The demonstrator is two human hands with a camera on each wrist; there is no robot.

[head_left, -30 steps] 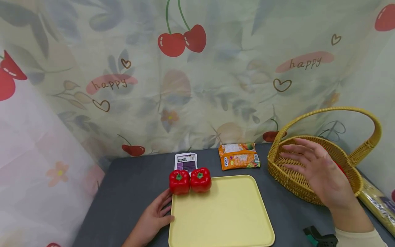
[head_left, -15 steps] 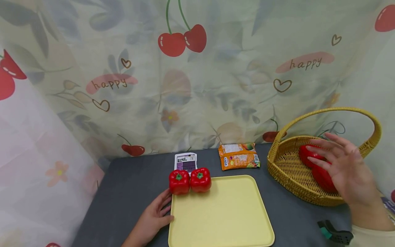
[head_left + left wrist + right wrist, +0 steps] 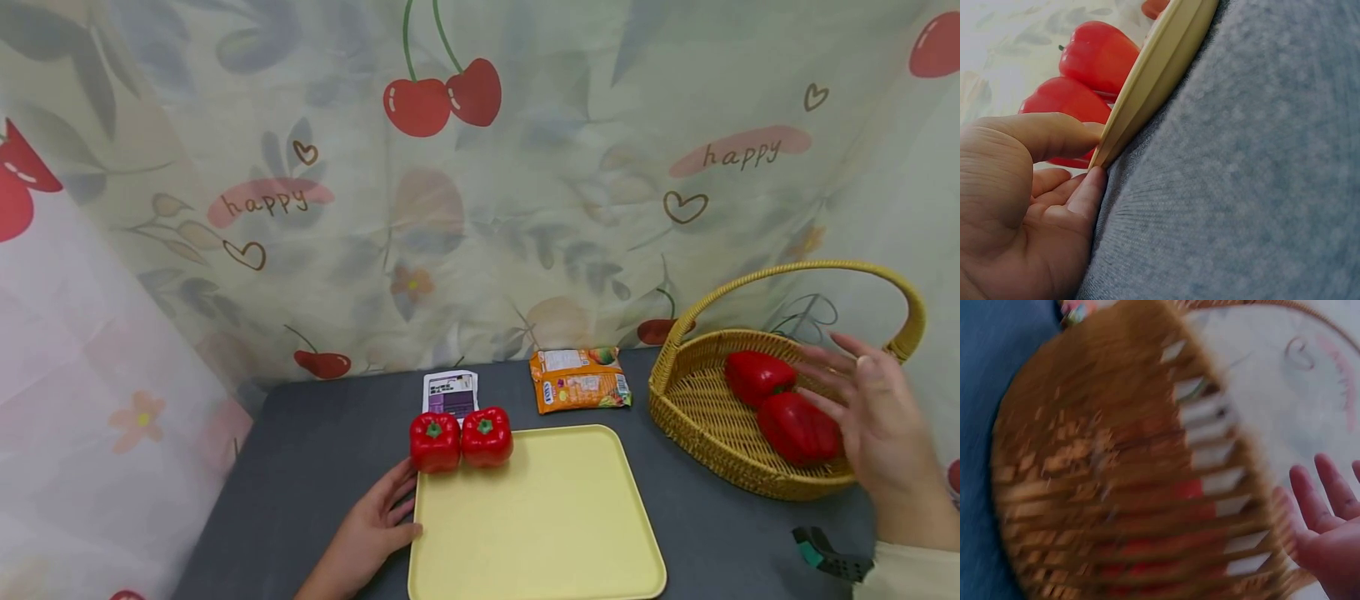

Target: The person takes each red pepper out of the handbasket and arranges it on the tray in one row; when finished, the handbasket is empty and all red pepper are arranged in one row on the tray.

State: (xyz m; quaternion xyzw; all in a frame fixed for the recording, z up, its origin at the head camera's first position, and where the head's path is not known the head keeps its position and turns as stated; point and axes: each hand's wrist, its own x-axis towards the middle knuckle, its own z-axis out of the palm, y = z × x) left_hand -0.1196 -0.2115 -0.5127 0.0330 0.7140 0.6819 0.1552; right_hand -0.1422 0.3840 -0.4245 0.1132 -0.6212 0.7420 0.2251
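My left hand [image 3: 369,530] pinches the left rim of a pale yellow rectangular tray [image 3: 542,521]. In the left wrist view the thumb [image 3: 1060,134] lies over the rim, with fingers under it. Two red bell peppers, the left one [image 3: 435,442] beside the right one [image 3: 487,437], sit at the tray's far left corner. My right hand [image 3: 885,421], fingers spread and holding nothing, hovers at the right side of a woven basket [image 3: 697,442] with a tall handle. Inside the basket lie two more red bell peppers [image 3: 756,377], the nearer one [image 3: 798,427] partly behind my fingers.
Behind the tray lie an orange snack packet [image 3: 582,382] and a small white-and-purple packet [image 3: 452,392]. A black and green strap-like item [image 3: 828,557] is by my right sleeve. A printed curtain [image 3: 480,208] hangs behind the dark grey table [image 3: 300,467].
My right hand has moved right, from above the middle of the basket to its right side, uncovering the two peppers inside. The left hand and tray have stayed in place.
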